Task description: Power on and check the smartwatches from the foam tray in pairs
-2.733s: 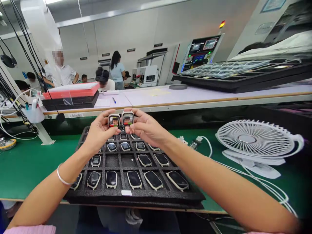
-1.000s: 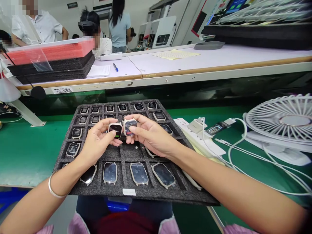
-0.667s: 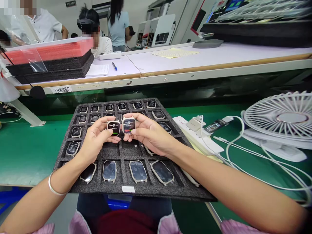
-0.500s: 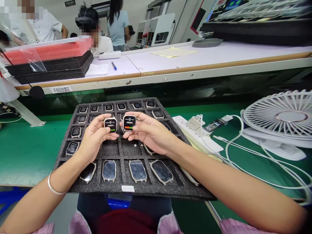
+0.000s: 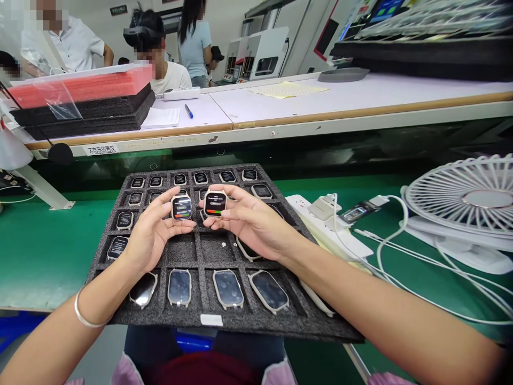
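Between the thumb and fingers of my left hand (image 5: 154,227) is a smartwatch body (image 5: 181,207) without a strap, its lit screen showing red and green at the bottom. My right hand (image 5: 250,219) is closed on a second smartwatch (image 5: 215,203), with text and a red and green bar on its screen. Both are held side by side above a black foam tray (image 5: 180,251). Several more watches lie in the tray's compartments, such as a dark-screened watch (image 5: 227,289) in the front row. My hands hide some middle compartments.
Right of the tray lie a white power strip (image 5: 356,243) with plugged-in adapters, white cables (image 5: 417,254) and a white fan (image 5: 467,200). A raised shelf (image 5: 224,109) crosses behind, with red foam (image 5: 92,85) at left. Several people are beyond it.
My left thumb has lifted off its watch's screen, and red now shows beside the green there. Both hands still hold their watches. The view has shifted slightly.
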Demonstrator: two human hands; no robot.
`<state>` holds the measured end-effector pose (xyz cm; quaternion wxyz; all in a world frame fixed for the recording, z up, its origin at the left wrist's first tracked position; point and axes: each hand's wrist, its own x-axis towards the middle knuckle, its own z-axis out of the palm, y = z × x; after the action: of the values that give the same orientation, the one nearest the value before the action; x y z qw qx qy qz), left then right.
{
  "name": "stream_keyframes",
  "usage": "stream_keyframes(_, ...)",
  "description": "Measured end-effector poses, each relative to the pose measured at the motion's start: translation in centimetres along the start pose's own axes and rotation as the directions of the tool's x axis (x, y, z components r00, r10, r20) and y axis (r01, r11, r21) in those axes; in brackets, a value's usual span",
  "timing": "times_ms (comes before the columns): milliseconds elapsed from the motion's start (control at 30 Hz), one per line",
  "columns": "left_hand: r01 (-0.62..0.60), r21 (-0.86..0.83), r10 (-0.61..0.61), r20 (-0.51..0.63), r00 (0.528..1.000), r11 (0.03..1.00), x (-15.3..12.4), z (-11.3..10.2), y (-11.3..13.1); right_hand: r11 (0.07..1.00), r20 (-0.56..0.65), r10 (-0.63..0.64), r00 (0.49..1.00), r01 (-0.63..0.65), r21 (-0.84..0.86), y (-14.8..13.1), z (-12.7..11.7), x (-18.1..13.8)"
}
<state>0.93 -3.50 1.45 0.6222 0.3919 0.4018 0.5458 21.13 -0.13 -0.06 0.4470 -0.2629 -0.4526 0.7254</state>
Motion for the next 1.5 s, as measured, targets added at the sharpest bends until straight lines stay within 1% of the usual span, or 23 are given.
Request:
stream_keyframes(100, -0.062, -0.001, 0.062, 0.034, 0.998, 0.998, 0.0, -0.2, -0.1, 0.998, 0.002, -0.047, 0.999, 0.047, -0.043, -0.1, 0.1, -0.2)
stream_keyframes(267, -0.103, 0.034, 0.100, 0.086, 0.991, 0.994, -0.1, -0.2, -0.3, 0.995, 0.030, -0.050, 0.998, 0.052, -0.080, -0.2, 0.2, -0.4)
stream_keyframes(433, -0.127, 0.165, 0.120, 0.051, 0.991, 0.978, -0.1, 0.0, -0.6, 0.993, 0.058, -0.059, 0.997, 0.064, -0.096, 0.0, 0.2, -0.4)
stream_keyframes(500, -0.153, 0.204, 0.148, 0.040, 0.988, 0.967, -0.1, 0.1, -0.8, 0.992, 0.071, -0.058, 0.996, 0.065, -0.107, 0.1, 0.2, -0.4)
stream_keyframes(600, -0.195, 0.228, 0.189, 0.047, 0.981, 0.954, 0.0, 0.2, -1.0, 0.990, 0.089, -0.063, 0.994, 0.073, -0.122, 0.2, 0.2, -0.4)
stream_keyframes(767, -0.229, 0.263, 0.222, 0.058, 0.973, 0.937, -0.1, 0.4, -1.1, 0.987, 0.113, -0.059, 0.992, 0.074, -0.139, 0.3, 0.3, -0.4)
stream_keyframes(1000, -0.215, 0.298, 0.202, 0.074, 0.977, 0.930, -0.2, 0.4, -1.1, 0.981, 0.114, -0.065, 0.991, 0.085, -0.177, 0.6, 0.2, -0.3)
stream_keyframes(1233, -0.209, 0.288, 0.185, 0.108, 0.977, 0.934, -0.2, 0.2, -1.3, 0.986, 0.096, -0.040, 0.995, 0.055, -0.157, 0.5, 0.3, -0.3)
stream_keyframes(1333, -0.188, 0.299, 0.163, 0.106, 0.981, 0.936, -0.2, 0.1, -1.3, 0.988, 0.088, -0.026, 0.996, 0.039, -0.151, 0.4, 0.3, -0.3)
stream_keyframes(1500, -0.189, 0.296, 0.165, 0.104, 0.981, 0.936, -0.3, 0.1, -1.3, 0.993, 0.077, -0.015, 0.997, 0.024, -0.119, 0.6, 0.2, -0.3)
